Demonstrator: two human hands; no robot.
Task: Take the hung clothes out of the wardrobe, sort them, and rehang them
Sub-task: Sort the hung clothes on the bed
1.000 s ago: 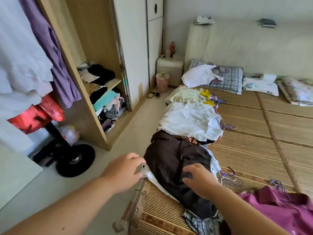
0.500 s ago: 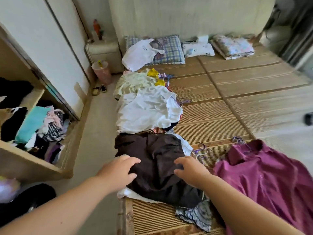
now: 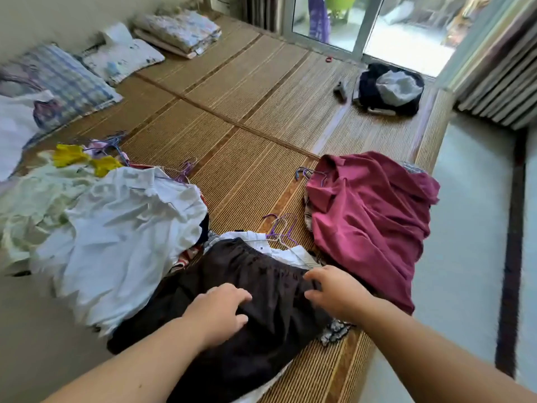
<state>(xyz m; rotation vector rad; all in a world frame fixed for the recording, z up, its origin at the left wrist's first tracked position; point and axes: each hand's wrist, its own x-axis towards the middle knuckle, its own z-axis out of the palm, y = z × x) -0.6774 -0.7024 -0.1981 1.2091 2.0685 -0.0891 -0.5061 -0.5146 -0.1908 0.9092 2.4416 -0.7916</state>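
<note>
A dark brown garment [image 3: 255, 286] lies on top of a pile at the near edge of the bed's woven mat [image 3: 250, 117]. My left hand [image 3: 220, 312] rests on it with fingers spread. My right hand [image 3: 337, 289] touches its right edge, fingers curled but holding nothing. A white shirt [image 3: 122, 228] lies to the left, with a pale green garment [image 3: 32, 199] and yellow cloth [image 3: 72, 157] behind it. A magenta shirt [image 3: 369, 222] lies to the right. Purple and white hangers [image 3: 280, 229] poke out between the piles. The wardrobe is out of view.
Pillows [image 3: 66, 80] and folded bedding [image 3: 177, 33] sit at the head of the bed. A dark bag with grey cloth [image 3: 389, 88] lies at the far corner near a glass door [image 3: 374, 24]. Pale floor [image 3: 470, 228] runs along the right of the bed.
The view has swung right, away from the wardrobe toward the glass door. Both hands stay on the dark brown garment, the left one now further onto it.
</note>
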